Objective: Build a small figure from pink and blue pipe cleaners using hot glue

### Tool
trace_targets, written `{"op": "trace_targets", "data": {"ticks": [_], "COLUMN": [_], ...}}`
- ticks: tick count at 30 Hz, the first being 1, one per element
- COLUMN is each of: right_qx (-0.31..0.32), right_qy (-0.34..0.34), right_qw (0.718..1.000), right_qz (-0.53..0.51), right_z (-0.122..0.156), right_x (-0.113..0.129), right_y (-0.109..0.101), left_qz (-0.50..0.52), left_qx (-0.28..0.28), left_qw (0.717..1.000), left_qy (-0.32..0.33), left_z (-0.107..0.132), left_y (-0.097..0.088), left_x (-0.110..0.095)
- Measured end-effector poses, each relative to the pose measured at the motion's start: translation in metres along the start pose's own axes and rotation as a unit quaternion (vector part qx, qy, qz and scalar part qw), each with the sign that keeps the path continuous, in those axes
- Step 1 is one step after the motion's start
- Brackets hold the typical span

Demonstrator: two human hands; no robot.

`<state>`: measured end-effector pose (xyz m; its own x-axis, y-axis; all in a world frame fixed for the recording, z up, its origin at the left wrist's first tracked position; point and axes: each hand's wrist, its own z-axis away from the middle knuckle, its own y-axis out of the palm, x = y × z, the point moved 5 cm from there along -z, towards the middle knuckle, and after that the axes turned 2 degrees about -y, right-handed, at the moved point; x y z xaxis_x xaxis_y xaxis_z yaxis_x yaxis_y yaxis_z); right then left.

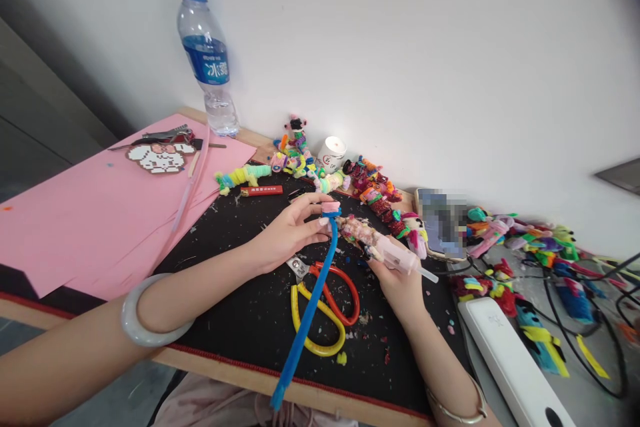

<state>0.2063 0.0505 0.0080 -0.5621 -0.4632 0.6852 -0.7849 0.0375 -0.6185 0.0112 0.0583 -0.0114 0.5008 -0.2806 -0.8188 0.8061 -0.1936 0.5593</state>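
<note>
My left hand (pixel 300 223) pinches a small pink and blue coil of pipe cleaner (pixel 331 209) between its fingertips. From the coil a long blue pipe cleaner (pixel 313 310) hangs down toward the table's front edge. My right hand (pixel 400 283) is wrapped round a pale pink glue gun (pixel 397 255), its front part crusted with coloured fuzz. The gun's nozzle end points at the coil, close beside it; whether they touch I cannot tell. A clear glue stick (pixel 427 275) pokes out of the gun's back. Below my hands lie scissors (pixel 317 340) with one yellow and one red handle.
Pipe-cleaner figures (pixel 380 203) line the wall side, near a white paper cup (pixel 332 152). A phone (pixel 441 223), a white power strip (pixel 515 360) and black cables lie at right. Pink sheets (pixel 100 213) and a water bottle (pixel 205 57) are at left. Fuzz scraps dot the black mat (pixel 225 320).
</note>
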Motion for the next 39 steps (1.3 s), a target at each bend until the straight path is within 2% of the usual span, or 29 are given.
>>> {"op": "trace_targets", "data": {"ticks": [17, 24, 31, 36, 39], "right_qx": [-0.030, -0.015, -0.024, -0.026, 0.013], "right_qy": [0.013, 0.034, 0.031, 0.061, 0.055], "right_qw": [0.999, 0.999, 0.999, 0.994, 0.986], "right_qz": [0.011, 0.019, 0.015, 0.089, 0.156], "right_z": [-0.002, 0.001, -0.001, -0.002, -0.003], "right_x": [0.000, -0.008, -0.007, -0.012, -0.008], "right_y": [-0.003, -0.002, -0.002, -0.001, 0.002], "left_qz": [0.010, 0.010, 0.013, 0.013, 0.006], "left_qx": [0.009, 0.013, 0.014, -0.002, -0.014], "left_qw": [1.000, 1.000, 1.000, 1.000, 1.000], "left_qy": [0.004, 0.005, 0.007, 0.008, 0.007], "left_z": [0.000, 0.000, -0.001, -0.001, -0.001], "left_y": [-0.001, -0.001, -0.002, -0.003, -0.004], "left_x": [0.000, 0.000, 0.000, -0.002, -0.003]}}
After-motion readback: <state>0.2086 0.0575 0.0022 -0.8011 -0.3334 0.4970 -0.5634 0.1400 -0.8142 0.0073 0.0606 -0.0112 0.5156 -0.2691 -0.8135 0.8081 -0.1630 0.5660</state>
